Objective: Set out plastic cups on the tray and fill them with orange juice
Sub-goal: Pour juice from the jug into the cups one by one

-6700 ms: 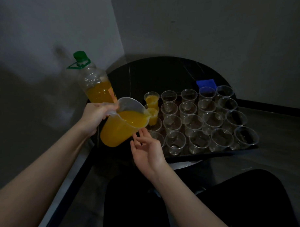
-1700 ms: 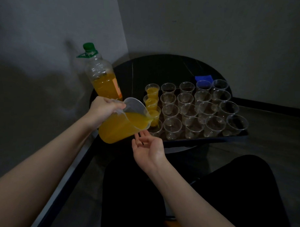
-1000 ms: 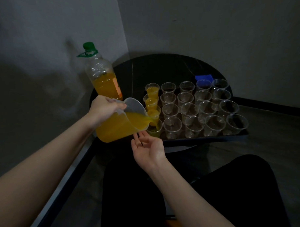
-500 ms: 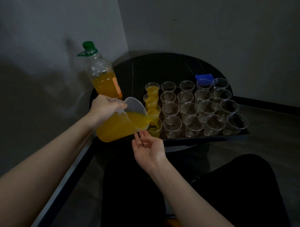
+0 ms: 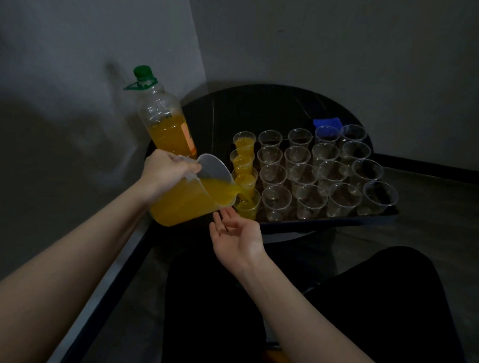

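My left hand point(image 5: 165, 172) grips a clear plastic jug point(image 5: 194, 196) of orange juice, tilted to the right. Juice runs from its spout into the nearest cup point(image 5: 247, 206) of the left column. That cup is partly full. The three cups behind it point(image 5: 243, 159) hold juice. Several empty clear cups point(image 5: 314, 170) fill the other columns on the dark tray point(image 5: 340, 221). My right hand point(image 5: 236, 235) hovers palm up, fingers apart, just below the jug and in front of the tray, holding nothing.
A large juice bottle point(image 5: 164, 119) with a green cap stands at the table's left, behind the jug. A blue object point(image 5: 327, 122) lies behind the tray. The round black table point(image 5: 262, 106) sits in a wall corner. My dark-clothed legs point(image 5: 337, 307) are below.
The jug has tipped further and juice has begun flowing into the nearest left cup, whose level has risen. Earlier the third cup in that column was filled. My right hand has stayed put.
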